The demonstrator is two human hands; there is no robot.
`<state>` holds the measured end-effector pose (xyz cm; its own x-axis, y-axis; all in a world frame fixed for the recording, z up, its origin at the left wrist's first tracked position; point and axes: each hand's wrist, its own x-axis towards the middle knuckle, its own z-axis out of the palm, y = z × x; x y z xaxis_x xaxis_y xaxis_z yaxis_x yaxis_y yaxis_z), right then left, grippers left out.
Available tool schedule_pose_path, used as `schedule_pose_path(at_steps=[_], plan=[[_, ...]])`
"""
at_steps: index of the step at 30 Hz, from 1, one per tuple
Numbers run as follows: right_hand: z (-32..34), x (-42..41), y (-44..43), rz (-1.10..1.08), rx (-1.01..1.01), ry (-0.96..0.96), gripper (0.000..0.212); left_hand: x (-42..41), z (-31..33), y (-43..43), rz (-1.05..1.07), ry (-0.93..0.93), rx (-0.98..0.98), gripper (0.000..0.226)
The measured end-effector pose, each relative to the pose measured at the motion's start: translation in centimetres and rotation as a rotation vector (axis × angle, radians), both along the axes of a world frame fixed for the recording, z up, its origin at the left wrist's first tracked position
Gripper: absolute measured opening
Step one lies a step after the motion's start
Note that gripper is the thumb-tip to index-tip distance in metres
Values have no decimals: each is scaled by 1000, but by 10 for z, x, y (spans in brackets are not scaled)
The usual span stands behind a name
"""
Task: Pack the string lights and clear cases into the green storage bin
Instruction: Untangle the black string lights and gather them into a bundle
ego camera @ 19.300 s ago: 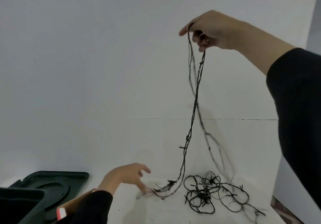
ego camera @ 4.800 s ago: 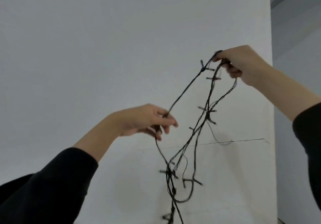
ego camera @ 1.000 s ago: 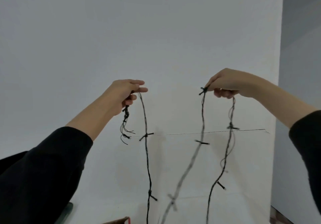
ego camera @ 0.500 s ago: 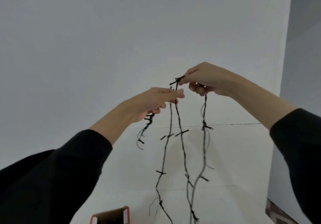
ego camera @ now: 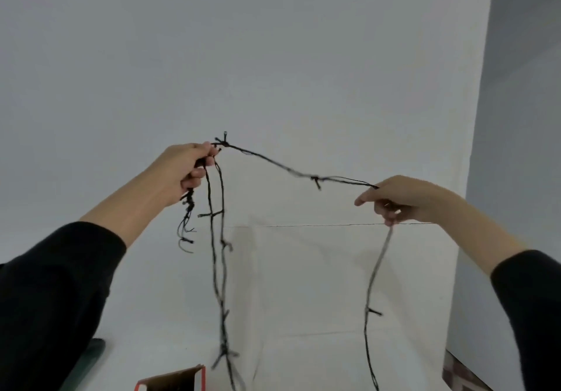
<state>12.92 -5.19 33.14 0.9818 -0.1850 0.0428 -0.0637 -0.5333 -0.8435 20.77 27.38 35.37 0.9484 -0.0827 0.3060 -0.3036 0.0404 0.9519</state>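
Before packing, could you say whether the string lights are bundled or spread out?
Spread out: the string lights span from left hand to right hand.

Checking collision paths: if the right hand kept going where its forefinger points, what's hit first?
Likely the string lights: the right hand points across toward the strands hanging below the left hand. Open air until there; depth is unclear, so it might pass in front.

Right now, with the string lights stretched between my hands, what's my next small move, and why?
Probably carry the right hand over to the left hand and pass it that span. The left hand grips gathered loops of the string lights, the right hand pinches the stretched part, and more hangs below it.
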Motion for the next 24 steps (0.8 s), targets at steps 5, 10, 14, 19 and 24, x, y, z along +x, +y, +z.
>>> schedule_pose_path(at_steps=[5, 10, 14, 19, 24], plan=[[33, -15, 19, 299, 504, -74, 16, -14, -14, -19, -119, -27, 724, 20], [58, -15, 57, 387, 834, -243, 20, -21, -22, -46, -97, -110, 661, 26], [58, -13, 84, 453, 864, -263, 15, -45, -16, -67, -386, -7, 313, 52], [59, -4, 94, 328, 980, -325, 16, -57, -20, -75, -568, 5, 300, 50], [70, 0, 50, 88, 1126, -545, 28, -50, -31, -46, -565, -21, 553, 24]])
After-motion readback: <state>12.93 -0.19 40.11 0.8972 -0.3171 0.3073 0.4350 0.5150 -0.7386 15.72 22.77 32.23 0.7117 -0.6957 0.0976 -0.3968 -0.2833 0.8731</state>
